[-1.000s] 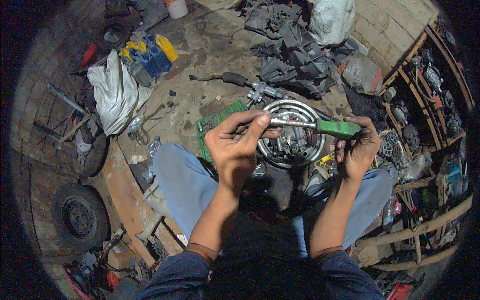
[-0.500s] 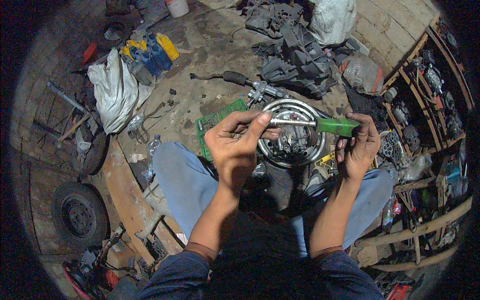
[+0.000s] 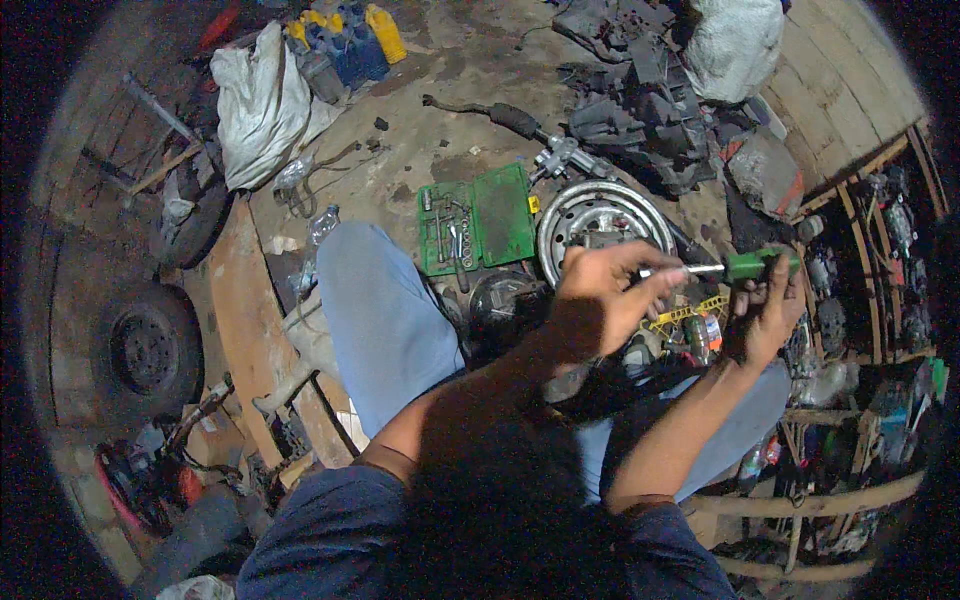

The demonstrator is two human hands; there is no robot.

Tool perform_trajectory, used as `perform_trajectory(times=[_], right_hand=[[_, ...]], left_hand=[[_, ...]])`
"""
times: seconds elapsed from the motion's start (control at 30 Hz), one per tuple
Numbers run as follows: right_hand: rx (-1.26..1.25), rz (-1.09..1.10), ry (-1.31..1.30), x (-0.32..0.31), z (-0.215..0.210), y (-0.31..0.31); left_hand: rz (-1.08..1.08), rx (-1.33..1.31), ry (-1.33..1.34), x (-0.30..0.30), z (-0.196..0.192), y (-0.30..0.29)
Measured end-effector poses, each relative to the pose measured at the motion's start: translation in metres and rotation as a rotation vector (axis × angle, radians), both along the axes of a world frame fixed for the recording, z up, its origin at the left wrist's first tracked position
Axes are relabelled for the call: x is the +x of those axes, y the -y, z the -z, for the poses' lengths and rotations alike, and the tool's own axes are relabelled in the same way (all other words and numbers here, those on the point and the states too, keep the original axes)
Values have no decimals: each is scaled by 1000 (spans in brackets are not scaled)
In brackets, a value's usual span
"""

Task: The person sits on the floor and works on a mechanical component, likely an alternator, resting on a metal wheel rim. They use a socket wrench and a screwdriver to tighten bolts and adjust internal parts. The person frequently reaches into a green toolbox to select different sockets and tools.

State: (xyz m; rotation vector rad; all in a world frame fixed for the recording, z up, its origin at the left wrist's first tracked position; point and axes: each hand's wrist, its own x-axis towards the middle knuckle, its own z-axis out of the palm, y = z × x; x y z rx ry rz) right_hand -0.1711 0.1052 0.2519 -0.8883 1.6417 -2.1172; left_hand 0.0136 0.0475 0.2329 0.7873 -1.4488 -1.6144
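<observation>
In front of me, to the right, both my hands hold a socket driver (image 3: 748, 264) with a green handle and a shiny metal shaft. My right hand (image 3: 768, 318) grips the green handle between thumb and fingers. The fingers of my left hand (image 3: 603, 300) pinch the far end of the shaft, hiding its tip. Beneath my left hand lies a silver steel wheel rim (image 3: 556, 215) with a metal mechanical part on it, partly covered by the hand. Left of the rim rests an opened green socket set case (image 3: 505, 215), with sockets and small tools in its left half.
Beyond the rim lies a steering rack (image 3: 562, 158); black plastic parts (image 3: 640, 130) are piled farther right. A white sack (image 3: 262, 110) and yellow and blue bottles (image 3: 362, 45) stand far left. A tyre (image 3: 150, 345) is at left, wooden shelving (image 3: 870, 235) at right.
My hands have moved rightward with the driver, and my left hand now covers more of the shaft. The view has shifted, and the opened green case shows fully.
</observation>
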Motion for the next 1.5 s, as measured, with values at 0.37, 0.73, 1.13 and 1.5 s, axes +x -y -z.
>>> perform_trajectory(times=[0.37, 0.73, 1.13, 1.5], right_hand=[[-457, 433, 545, -24, -36, 0], [-552, 70, 442, -36, -2, 37], [-72, -250, 368, 71, 43, 100], [803, -601, 58, 234, 282, 136]], left_hand=[[-704, -262, 131, 118, -58, 57], [-701, -388, 361, 163, -64, 62], [-130, -588, 803, 211, -40, 193], [-78, -357, 624, 317, 157, 296]])
